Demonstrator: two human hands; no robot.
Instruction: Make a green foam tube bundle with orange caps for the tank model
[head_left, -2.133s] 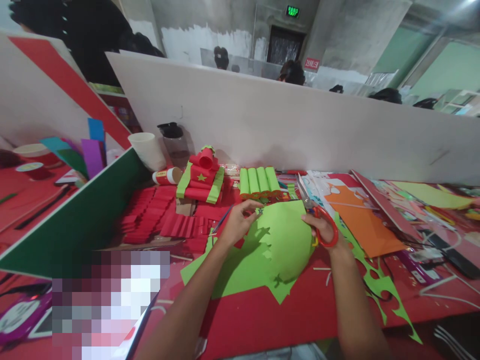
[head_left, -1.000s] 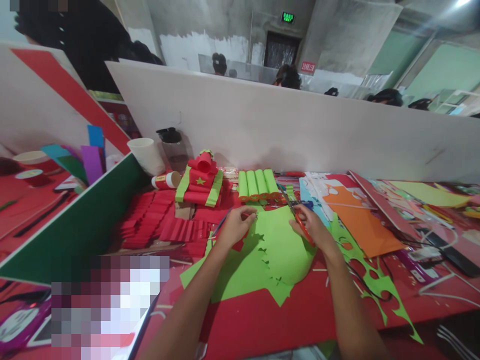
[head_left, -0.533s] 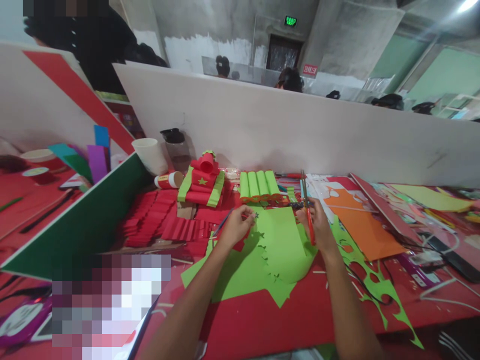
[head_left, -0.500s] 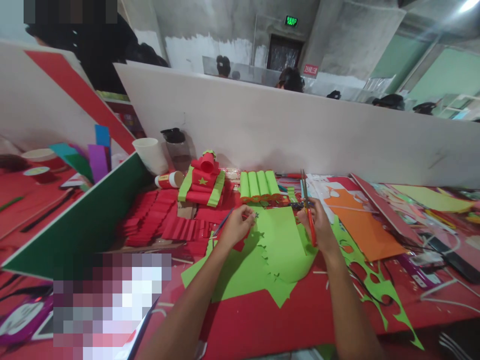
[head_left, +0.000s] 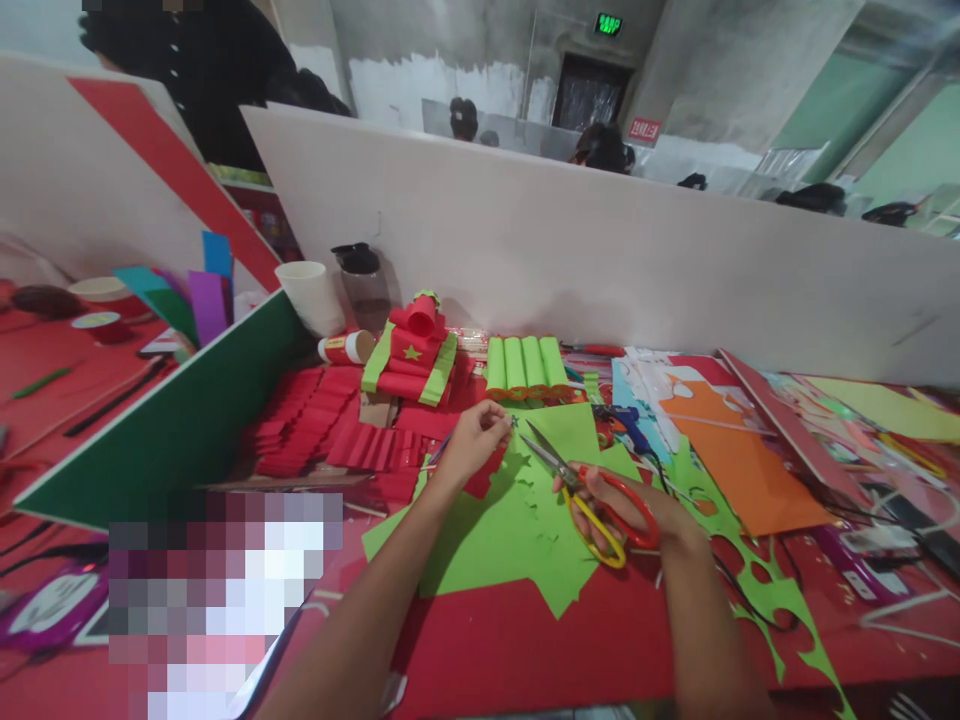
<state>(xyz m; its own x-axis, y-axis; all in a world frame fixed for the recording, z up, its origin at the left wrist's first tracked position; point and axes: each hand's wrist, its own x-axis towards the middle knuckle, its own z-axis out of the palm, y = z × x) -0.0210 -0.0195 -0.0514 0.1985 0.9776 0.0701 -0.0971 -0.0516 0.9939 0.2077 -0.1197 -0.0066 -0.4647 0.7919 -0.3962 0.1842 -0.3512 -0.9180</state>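
My left hand point(head_left: 478, 437) pinches the left upper edge of a light green paper sheet point(head_left: 559, 430), beside a small star-shaped cutout. My right hand point(head_left: 596, 497) grips scissors point(head_left: 559, 465) with one red and one yellow handle. Their blades lie slightly apart over the sheet and point toward my left fingers. Several small star shapes show along the green paper, which rests on a red sheet point(head_left: 480, 645). Behind the hands stand a red and green paper model point(head_left: 411, 352) with a star and a row of green paper rolls point(head_left: 527, 366).
Pleated red paper strips point(head_left: 307, 420) lie left, beside a green board point(head_left: 172, 410). A white cup point(head_left: 310, 300) and a dark-lidded bottle point(head_left: 365, 285) stand behind. A blue glue gun point(head_left: 634, 428), orange paper point(head_left: 739, 460) and green offcuts point(head_left: 757, 570) lie right. A white partition point(head_left: 600, 250) crosses the back.
The scissors have swung from upright to pointing left over the green sheet, and my right hand has moved left and down. The sheet's curled right side now lies flatter. My left hand keeps its pinch.
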